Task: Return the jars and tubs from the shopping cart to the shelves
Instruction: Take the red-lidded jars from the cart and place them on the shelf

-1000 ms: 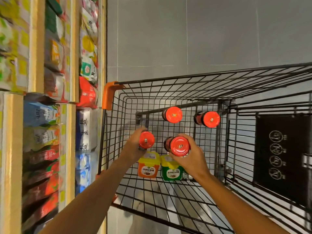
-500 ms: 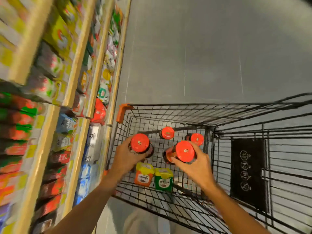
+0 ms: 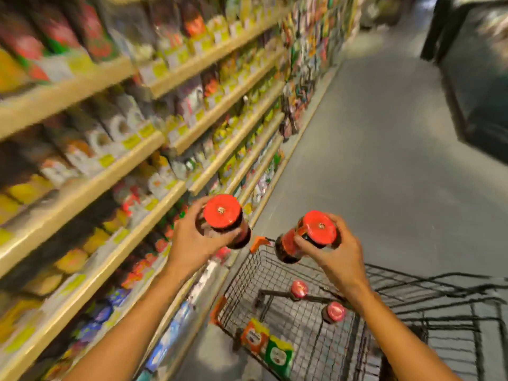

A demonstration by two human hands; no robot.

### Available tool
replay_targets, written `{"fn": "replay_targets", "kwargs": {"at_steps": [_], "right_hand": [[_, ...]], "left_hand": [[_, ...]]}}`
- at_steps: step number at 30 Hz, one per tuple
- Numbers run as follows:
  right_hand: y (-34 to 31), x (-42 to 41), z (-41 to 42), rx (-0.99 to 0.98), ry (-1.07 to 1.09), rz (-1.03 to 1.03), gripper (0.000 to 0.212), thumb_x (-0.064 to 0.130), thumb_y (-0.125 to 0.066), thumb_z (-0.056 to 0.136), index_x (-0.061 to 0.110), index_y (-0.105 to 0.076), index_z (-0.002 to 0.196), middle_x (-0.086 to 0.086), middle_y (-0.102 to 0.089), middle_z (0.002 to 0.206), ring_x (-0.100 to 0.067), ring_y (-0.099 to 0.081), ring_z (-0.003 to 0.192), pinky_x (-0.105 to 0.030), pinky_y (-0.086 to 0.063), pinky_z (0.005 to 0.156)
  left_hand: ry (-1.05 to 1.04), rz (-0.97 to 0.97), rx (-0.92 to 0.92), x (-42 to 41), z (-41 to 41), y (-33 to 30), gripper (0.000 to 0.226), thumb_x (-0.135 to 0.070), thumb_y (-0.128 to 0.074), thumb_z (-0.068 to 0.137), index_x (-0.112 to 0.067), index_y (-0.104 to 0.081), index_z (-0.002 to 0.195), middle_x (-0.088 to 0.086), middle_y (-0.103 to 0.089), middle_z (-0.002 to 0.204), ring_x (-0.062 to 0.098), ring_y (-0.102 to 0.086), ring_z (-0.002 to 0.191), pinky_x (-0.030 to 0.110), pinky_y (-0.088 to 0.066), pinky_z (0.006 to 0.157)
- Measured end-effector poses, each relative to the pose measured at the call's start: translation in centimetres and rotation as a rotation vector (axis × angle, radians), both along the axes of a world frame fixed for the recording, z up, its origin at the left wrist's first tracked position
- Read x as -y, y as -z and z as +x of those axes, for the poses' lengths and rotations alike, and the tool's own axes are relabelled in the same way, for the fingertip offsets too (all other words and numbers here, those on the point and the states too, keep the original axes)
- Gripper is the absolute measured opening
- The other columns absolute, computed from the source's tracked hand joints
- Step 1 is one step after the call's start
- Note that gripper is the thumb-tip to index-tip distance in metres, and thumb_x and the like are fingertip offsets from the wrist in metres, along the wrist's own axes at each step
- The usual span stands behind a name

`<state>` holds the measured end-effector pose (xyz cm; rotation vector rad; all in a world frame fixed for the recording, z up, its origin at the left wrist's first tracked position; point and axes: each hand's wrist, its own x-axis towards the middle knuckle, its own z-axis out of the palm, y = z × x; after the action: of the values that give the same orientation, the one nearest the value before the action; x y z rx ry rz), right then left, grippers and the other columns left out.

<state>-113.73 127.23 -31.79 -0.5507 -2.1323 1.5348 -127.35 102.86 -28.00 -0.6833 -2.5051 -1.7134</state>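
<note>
Stocked wooden shelves (image 3: 154, 171) blurred along the left of both hands, grey aisle floor (image 3: 384, 149) beyond them. Left hand (image 3: 192, 243) curled around a red-lidded jar (image 3: 223, 220), right hand (image 3: 334, 253) gripping a second red-lidded jar (image 3: 308, 235) tilted leftward, both raised above the black wire cart (image 3: 412, 320). Below the hands, in the cart: two more jars (image 3: 299, 289) (image 3: 334, 312), plus an orange tub (image 3: 254, 336) touching a green tub (image 3: 279, 354).
</note>
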Motion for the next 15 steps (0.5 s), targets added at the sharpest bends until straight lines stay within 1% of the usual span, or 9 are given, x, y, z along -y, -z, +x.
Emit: {"fn": "replay_targets", "kwargs": {"at_steps": [2, 4, 5, 8, 9, 12, 14, 15], "right_hand": [[-2.6, 0.9, 0.0, -0.055, -0.049, 0.027, 0.075, 0.063, -0.085, 0.053, 0.034, -0.062, 0.119, 0.018, -0.071, 0.105, 0.004, -0.067, 0.096, -0.015, -0.053, 0.083], [-4.7, 2.0, -0.1, -0.098, -0.111, 0.033, 0.073, 0.058, -0.086, 0.055, 0.032, -0.063, 0.119, 0.015, -0.071, 0.108, 0.002, -0.067, 0.096, -0.013, -0.053, 0.081], [-5.6, 2.6, -0.2, -0.117, -0.146, 0.028, 0.071, 0.054, -0.087, 0.056, 0.031, -0.064, 0.119, 0.014, -0.071, 0.109, 0.002, -0.068, 0.096, -0.012, -0.053, 0.08], [-7.8, 4.7, -0.6, -0.151, -0.255, 0.022, 0.07, 0.049, -0.088, 0.057, 0.029, -0.064, 0.12, 0.011, -0.07, 0.11, 0.003, -0.067, 0.096, -0.008, -0.051, 0.078], [-8.3, 5.5, -0.8, -0.16, -0.298, 0.023, 0.068, 0.047, -0.088, 0.058, 0.029, -0.064, 0.12, 0.011, -0.07, 0.11, 0.003, -0.067, 0.096, -0.008, -0.051, 0.077], [-9.6, 8.6, -1.4, -0.183, -0.42, 0.029, 0.065, 0.045, -0.089, 0.061, 0.031, -0.063, 0.118, 0.011, -0.07, 0.109, 0.001, -0.067, 0.096, -0.009, -0.052, 0.077], [-10.4, 11.2, -1.7, -0.2, -0.5, 0.034, 0.063, 0.044, -0.088, 0.061, 0.031, -0.064, 0.118, 0.01, -0.07, 0.108, 0.0, -0.067, 0.095, -0.009, -0.052, 0.076], [-10.8, 12.7, -1.8, -0.212, -0.543, 0.032, 0.063, 0.043, -0.088, 0.061, 0.03, -0.064, 0.118, 0.009, -0.07, 0.108, 0.001, -0.068, 0.094, -0.009, -0.052, 0.075]], "left_hand": [[-0.057, 0.029, -0.022, 2.1, 1.3, -2.0, 0.075, -0.041, -0.095, 0.056, -0.027, -0.062, 0.123, -0.013, -0.073, 0.111, 0.001, -0.068, 0.104, 0.02, -0.051, 0.092], [-0.116, 0.067, -0.046, 4.0, 2.7, -3.6, 0.075, -0.044, -0.094, 0.058, -0.03, -0.062, 0.124, -0.011, -0.072, 0.116, 0.008, -0.068, 0.11, 0.031, -0.052, 0.097], [-0.15, 0.082, -0.056, 4.9, 3.6, -4.5, 0.074, -0.04, -0.095, 0.059, -0.03, -0.063, 0.124, -0.012, -0.072, 0.117, 0.007, -0.067, 0.11, 0.031, -0.053, 0.096], [-0.252, 0.108, -0.081, 7.8, 6.2, -6.5, 0.07, -0.033, -0.092, 0.057, -0.038, -0.062, 0.12, -0.024, -0.071, 0.112, -0.003, -0.066, 0.107, 0.017, -0.053, 0.09], [-0.286, 0.11, -0.09, 8.9, 7.0, -7.0, 0.07, -0.032, -0.092, 0.057, -0.039, -0.061, 0.119, -0.026, -0.07, 0.112, -0.003, -0.066, 0.108, 0.016, -0.053, 0.09], [-0.395, 0.117, -0.106, 12.5, 9.5, -8.3, 0.073, -0.037, -0.094, 0.057, -0.037, -0.061, 0.122, -0.022, -0.07, 0.116, 0.001, -0.066, 0.111, 0.021, -0.053, 0.092], [-0.474, 0.137, -0.119, 15.2, 11.6, -9.0, 0.076, -0.045, -0.095, 0.053, -0.039, -0.061, 0.121, -0.019, -0.07, 0.119, 0.003, -0.066, 0.113, 0.025, -0.053, 0.094], [-0.516, 0.148, -0.129, 16.6, 12.7, -9.3, 0.077, -0.047, -0.094, 0.051, -0.041, -0.061, 0.12, -0.019, -0.07, 0.119, 0.003, -0.066, 0.113, 0.025, -0.053, 0.094]]}}
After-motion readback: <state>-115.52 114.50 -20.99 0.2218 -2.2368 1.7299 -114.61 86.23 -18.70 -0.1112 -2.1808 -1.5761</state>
